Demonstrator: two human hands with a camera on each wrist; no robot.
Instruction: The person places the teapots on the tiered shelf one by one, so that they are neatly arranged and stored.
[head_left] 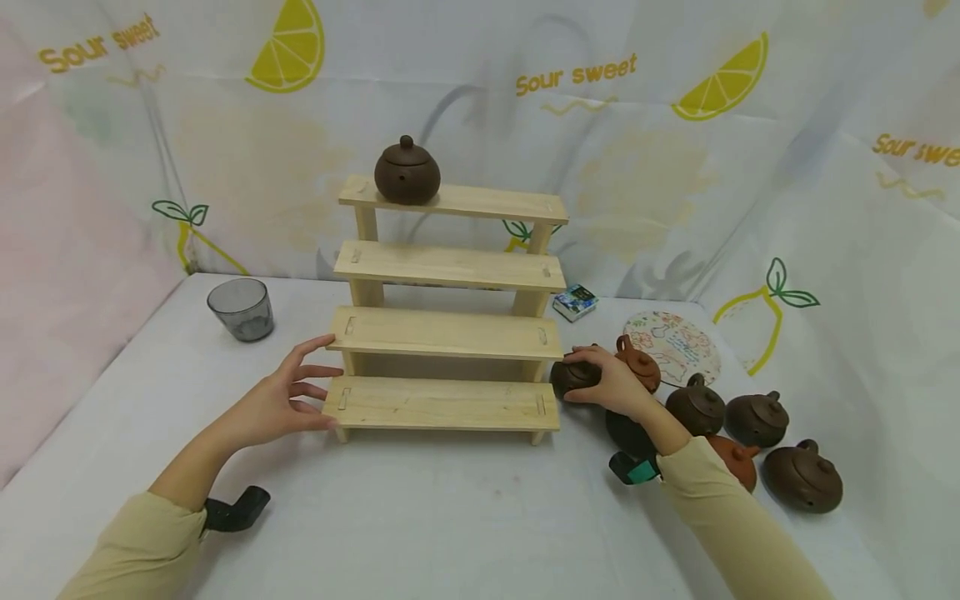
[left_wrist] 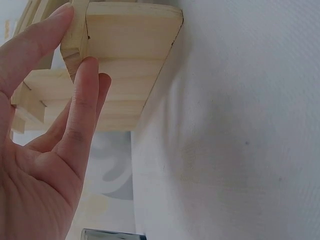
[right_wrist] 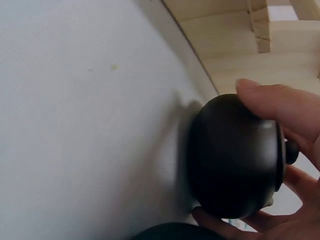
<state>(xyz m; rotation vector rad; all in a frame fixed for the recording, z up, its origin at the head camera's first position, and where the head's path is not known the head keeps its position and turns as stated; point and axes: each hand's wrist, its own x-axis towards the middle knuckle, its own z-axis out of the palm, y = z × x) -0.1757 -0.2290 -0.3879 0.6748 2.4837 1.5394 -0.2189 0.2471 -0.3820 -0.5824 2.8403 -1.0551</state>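
Observation:
A pale wooden stepped shelf (head_left: pixel 447 333) with several tiers stands on the white table; one dark brown teapot (head_left: pixel 407 172) sits on its top tier. My left hand (head_left: pixel 281 400) rests with straight fingers against the left end of the lower tiers (left_wrist: pixel 125 55). My right hand (head_left: pixel 611 379) grips a dark teapot (head_left: pixel 572 375) on the table just right of the shelf; in the right wrist view my fingers (right_wrist: pixel 280 107) curl over its round body (right_wrist: pixel 232 155).
Several more brown teapots (head_left: pixel 757 417) lie on the table at the right, by a patterned round coaster (head_left: pixel 678 342). A small printed box (head_left: pixel 575 302) sits behind the shelf. A grey glass cup (head_left: pixel 241 308) stands at the left. Lemon-print cloth walls surround the table.

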